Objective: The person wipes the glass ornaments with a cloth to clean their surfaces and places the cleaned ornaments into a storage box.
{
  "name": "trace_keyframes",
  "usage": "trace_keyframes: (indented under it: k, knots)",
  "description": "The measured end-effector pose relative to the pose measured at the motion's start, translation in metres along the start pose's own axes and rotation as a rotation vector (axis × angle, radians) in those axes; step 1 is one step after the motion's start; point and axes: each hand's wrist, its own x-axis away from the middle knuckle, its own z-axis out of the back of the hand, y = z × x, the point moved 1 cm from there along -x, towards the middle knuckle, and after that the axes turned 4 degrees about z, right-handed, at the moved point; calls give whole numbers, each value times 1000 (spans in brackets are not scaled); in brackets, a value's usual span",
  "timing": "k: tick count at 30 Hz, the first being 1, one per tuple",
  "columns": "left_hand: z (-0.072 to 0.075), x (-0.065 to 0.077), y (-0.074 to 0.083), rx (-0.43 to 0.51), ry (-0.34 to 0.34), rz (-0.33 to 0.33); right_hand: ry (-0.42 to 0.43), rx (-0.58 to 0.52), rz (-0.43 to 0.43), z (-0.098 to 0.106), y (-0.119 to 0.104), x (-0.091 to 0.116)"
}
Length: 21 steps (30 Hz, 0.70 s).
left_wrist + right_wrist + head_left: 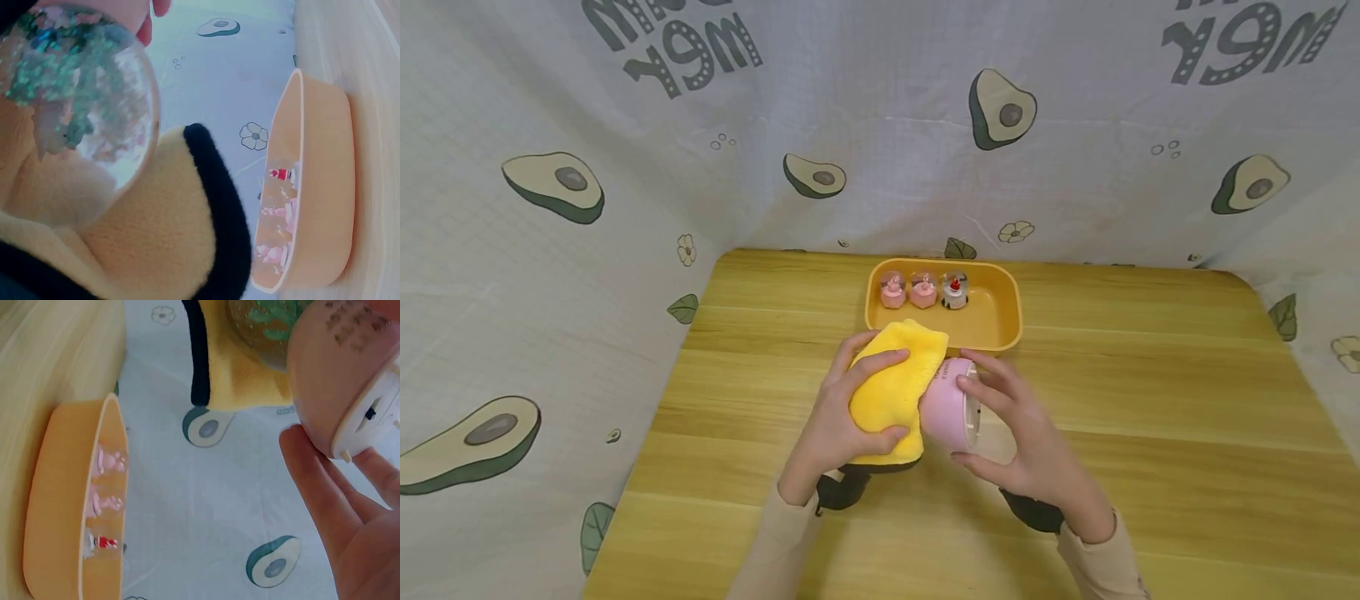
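Over the table in the head view, a snow globe is tipped on its side, its pink base facing right. A yellow cloth with a dark edge lies against its clear dome, which shows green glitter in the left wrist view. My left hand grips the cloth around the dome. My right hand holds the base by its rim, fingers above and thumb below. On the underside, a small black switch shows in the right wrist view.
Just beyond the hands sits a yellow-orange tray. Inside it, on the left, stand two small pink globes and a white one with a red top. A curtain with avocado prints encloses the wooden table.
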Motion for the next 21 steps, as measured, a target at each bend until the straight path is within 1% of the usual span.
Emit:
trace_keyframes:
  k: [2,6,12,16,21]
  knots:
    - [1,0,1,-1,-9,4,-16,0,16,1,0,0]
    - [0,-1,2,-23,-27,2,5,4,30,3,-1,-1]
    - [2,-1,3,-51,-45,-15,35,57,27,3,0,1]
    - [3,-2,4,-66,-43,-32,54,59,14,2,0,-1]
    - [2,-3,6,-95,-45,-54,102,23,-36,0,3,0]
